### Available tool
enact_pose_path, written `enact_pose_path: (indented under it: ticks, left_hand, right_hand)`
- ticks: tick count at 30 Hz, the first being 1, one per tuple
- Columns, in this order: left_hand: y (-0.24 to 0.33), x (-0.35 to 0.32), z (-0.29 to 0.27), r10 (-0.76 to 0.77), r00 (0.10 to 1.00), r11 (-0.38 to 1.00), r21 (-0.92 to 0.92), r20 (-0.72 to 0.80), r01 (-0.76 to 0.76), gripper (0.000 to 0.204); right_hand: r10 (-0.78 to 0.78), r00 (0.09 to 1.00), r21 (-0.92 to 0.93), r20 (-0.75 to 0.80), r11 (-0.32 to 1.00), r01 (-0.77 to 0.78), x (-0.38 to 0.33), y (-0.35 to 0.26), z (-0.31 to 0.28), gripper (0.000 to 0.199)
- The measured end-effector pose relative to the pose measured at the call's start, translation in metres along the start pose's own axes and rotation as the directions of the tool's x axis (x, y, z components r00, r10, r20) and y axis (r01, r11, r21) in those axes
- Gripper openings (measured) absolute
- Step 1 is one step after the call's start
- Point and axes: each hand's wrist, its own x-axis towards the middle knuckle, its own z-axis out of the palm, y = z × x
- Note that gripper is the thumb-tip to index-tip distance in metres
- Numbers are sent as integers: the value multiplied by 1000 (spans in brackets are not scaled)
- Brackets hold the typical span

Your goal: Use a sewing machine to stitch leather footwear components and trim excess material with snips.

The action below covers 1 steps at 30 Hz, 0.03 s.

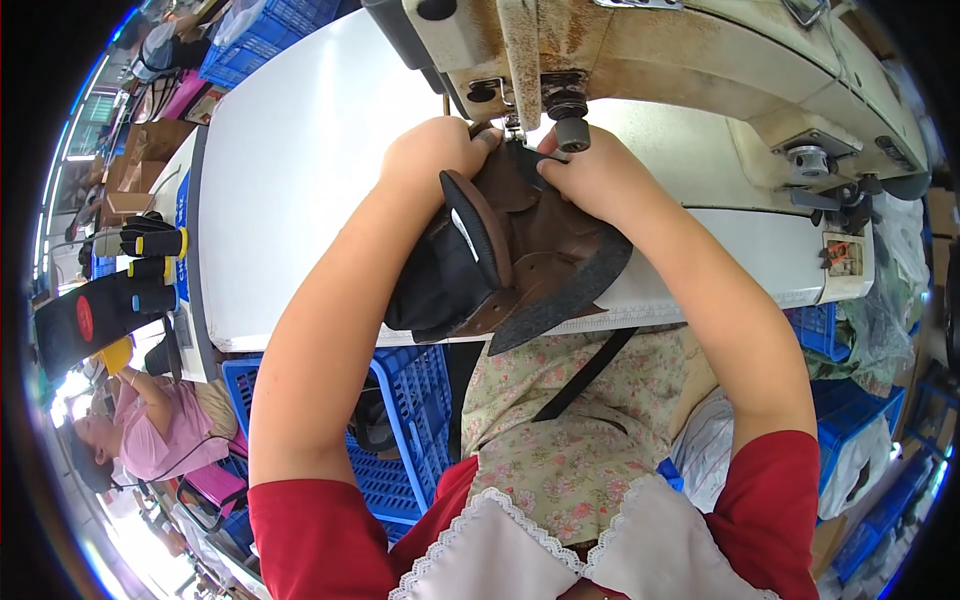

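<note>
A brown leather shoe upper (562, 238) with black lining and a dark grey felt-like edge lies bunched at the front of the white sewing table. Its far end sits under the presser foot (514, 130) of a worn, cream-coloured sewing machine (690, 50). My left hand (432, 158) is closed on the upper just left of the foot, with the fingertips partly hidden behind the thumb. On the right of the foot, my right hand (590, 172) pinches a dark flap of the same piece. The needle point is too small to make out.
The white tabletop (290, 190) extends to the left. Below its front edge stands a blue plastic crate (412, 420) with dark pieces inside. Thread spools (160, 243) stand beyond the left edge. A person in pink (165, 425) sits at the far left. More blue crates (855, 425) are at right.
</note>
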Motion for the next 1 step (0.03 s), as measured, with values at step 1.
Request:
enact_pose_path:
  ticks: [1]
  left_hand:
    - [2,-2,-3,-10,1000,1000,9,16,10,59]
  right_hand:
    - [4,1000,4,0,1000,-4,0,0,0,28]
